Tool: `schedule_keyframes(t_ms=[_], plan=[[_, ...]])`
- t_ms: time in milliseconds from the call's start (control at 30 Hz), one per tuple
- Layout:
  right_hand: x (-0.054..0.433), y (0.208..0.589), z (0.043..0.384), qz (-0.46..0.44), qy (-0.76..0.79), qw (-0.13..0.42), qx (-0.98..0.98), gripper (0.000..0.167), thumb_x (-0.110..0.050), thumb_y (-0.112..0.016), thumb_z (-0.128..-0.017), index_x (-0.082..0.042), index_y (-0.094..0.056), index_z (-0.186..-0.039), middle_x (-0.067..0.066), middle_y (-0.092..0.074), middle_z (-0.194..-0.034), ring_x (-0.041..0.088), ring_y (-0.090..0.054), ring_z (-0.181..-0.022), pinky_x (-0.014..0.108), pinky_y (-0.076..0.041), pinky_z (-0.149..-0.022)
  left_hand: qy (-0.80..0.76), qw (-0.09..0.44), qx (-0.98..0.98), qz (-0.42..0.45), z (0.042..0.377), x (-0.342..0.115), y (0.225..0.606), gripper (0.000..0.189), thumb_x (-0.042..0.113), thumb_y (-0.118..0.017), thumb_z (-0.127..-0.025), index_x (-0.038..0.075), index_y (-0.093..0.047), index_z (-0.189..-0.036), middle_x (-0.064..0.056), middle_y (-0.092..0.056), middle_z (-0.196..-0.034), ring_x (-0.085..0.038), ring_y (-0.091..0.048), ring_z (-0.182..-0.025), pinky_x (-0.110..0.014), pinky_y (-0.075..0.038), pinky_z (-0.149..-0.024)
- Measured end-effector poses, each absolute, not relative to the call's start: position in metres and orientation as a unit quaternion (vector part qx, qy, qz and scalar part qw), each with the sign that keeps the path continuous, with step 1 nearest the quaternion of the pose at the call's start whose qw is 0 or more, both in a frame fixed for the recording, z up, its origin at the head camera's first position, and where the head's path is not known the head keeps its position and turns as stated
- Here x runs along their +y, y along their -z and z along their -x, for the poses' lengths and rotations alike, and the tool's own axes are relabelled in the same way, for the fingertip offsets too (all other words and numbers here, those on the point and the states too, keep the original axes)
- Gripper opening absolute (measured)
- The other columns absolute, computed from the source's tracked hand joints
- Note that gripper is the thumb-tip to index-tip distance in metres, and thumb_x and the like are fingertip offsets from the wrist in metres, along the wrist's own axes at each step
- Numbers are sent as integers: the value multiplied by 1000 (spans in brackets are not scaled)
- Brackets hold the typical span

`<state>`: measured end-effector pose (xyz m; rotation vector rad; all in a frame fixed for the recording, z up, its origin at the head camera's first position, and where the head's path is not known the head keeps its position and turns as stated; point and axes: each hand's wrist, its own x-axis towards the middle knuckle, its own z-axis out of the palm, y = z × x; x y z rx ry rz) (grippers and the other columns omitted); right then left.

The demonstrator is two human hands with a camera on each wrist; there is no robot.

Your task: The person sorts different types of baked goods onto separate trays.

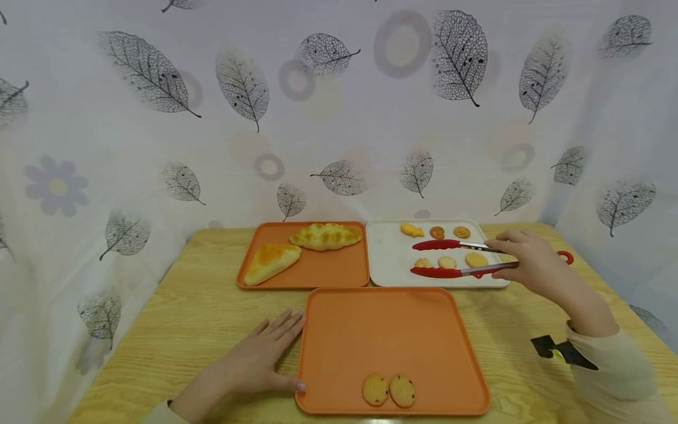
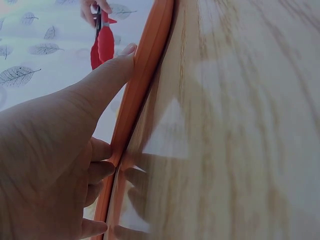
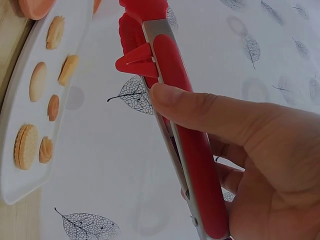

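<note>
My right hand [image 1: 535, 265] grips red-and-silver tongs [image 3: 195, 155] above the white tray [image 1: 384, 253] at the back right. The jaws of the tongs stand apart with nothing between them. Small cookies lie on that tray, among them a round one [image 1: 476, 259], a fish-shaped one [image 1: 411, 229] and a pretzel-like one [image 1: 437, 232]. At the left edge of the front orange tray [image 1: 381, 330], my left hand [image 1: 259, 359] rests with fingers extended, its thumb touching the rim. Two speckled cookies [image 1: 375, 390] lie side by side near that tray's front edge.
Another orange tray [image 1: 328, 282] stands at the back left, bearing a triangular pastry [image 1: 271, 263] and a braided bread [image 1: 325, 237]. All three trays sit close together on a wooden table [image 1: 201, 300]. A leaf-patterned curtain [image 1: 328, 135] hangs behind.
</note>
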<state>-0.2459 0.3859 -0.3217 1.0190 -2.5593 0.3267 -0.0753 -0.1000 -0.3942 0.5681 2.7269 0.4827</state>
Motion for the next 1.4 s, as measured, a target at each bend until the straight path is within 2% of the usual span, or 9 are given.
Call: schedule_keyframes(t_ms=[300,433,533,667,767,867,1133,1300,1400], plan=[[385,315,235,-414,-114,195,-882,60,-14,-93,-53,-6,-74,-108,5,-64,-102,20,-53,-89,37,-43,-72,-179,161,950,-199,75,-101,395,111,78,-56,-76,16,-14,-158,-4,-14,-165,-28,-7,-153,-64,-18,-117],[385,311,231,-446,-123,187,-866,65,-16,-95,-49,-9,-74,-110,1,-64,-106,14,-51,-92,30,-44,-73,-181,161,950,-198,75,-101,395,111,78,-56,-77,16,-13,-158,-4,-13,-165,-27,-7,-153,-64,-17,-117],[385,308,228,-469,-140,159,-858,68,-16,-95,-49,-11,-72,-113,-3,-63,-109,6,-49,-97,25,-46,-72,-180,161,950,-197,75,-101,393,111,78,-56,-76,16,-14,-158,-4,-13,-165,-27,-7,-153,-63,-17,-117],[383,305,222,-484,-172,71,-855,67,-14,-93,-57,-15,-69,-120,-3,-61,-115,-3,-41,-104,19,-50,-67,-177,162,951,-197,75,-101,391,111,78,-56,-76,15,-14,-158,-5,-14,-165,-28,-8,-153,-63,-17,-117],[379,303,215,-487,-173,12,-856,61,-18,-90,-64,-19,-68,-121,0,-60,-119,-1,-40,-108,19,-51,-67,-179,163,950,-198,75,-101,390,111,78,-57,-77,15,-14,-158,-5,-14,-165,-28,-7,-153,-64,-17,-117],[373,303,209,-496,-166,-21,-852,56,-25,-88,-68,-22,-68,-120,0,-60,-118,5,-44,-107,20,-52,-69,-182,166,948,-199,76,-101,390,111,77,-57,-77,15,-14,-158,-5,-14,-165,-28,-7,-153,-64,-17,-117],[354,313,200,-525,-153,-28,-837,56,-32,-89,-67,-24,-69,-119,-7,-62,-114,10,-52,-101,28,-51,-77,-190,175,945,-202,77,-102,390,109,76,-57,-78,17,-12,-158,-4,-12,-165,-28,-6,-153,-65,-17,-116],[350,322,197,-526,-151,-47,-836,53,-36,-88,-67,-28,-69,-116,-10,-63,-110,8,-51,-98,26,-47,-75,-191,174,944,-203,77,-102,389,110,75,-58,-78,16,-12,-158,-5,-13,-165,-29,-7,-153,-65,-18,-116],[350,325,197,-527,-154,-50,-835,53,-34,-89,-65,-29,-70,-115,-11,-62,-108,5,-49,-96,25,-45,-73,-189,170,945,-203,77,-102,388,110,75,-59,-78,15,-13,-158,-6,-14,-165,-29,-8,-153,-65,-19,-116]])
